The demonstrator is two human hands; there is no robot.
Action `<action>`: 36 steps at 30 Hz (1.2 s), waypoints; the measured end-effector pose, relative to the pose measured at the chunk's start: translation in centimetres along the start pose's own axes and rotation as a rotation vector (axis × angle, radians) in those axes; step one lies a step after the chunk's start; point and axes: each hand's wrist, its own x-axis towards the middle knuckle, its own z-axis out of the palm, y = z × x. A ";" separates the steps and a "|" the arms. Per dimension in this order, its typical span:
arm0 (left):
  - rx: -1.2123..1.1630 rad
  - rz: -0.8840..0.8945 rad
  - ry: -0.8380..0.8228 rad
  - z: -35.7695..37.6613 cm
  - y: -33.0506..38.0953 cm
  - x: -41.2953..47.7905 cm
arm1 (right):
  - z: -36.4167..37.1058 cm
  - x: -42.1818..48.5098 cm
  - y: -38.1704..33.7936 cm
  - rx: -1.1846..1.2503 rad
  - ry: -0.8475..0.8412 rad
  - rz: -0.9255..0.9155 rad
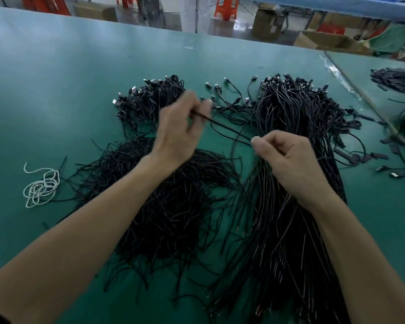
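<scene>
Both of my hands hold one thin black cable (229, 129) stretched between them above a green table (56, 90). My left hand (180, 129) pinches its far end with curled fingers. My right hand (283, 160) pinches the near part between thumb and forefinger. Under my right forearm lies a long bundle of black USB cables (288, 230), plugs at its far end. Under my left forearm sits a tangled heap of short black wires (164, 206).
Another pile of plugged cables (147, 99) lies at the far left, with a few loose plugs (227, 94) between the piles. A coil of white string (41, 187) rests at the left. More cables (398, 80) sit on the adjoining table at right. Cardboard boxes and orange stools stand beyond.
</scene>
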 end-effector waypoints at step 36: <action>-0.476 -0.637 -1.006 -4.8 4.7 -2.0 | 2.0 2.5 -1.3 0.038 0.068 0.004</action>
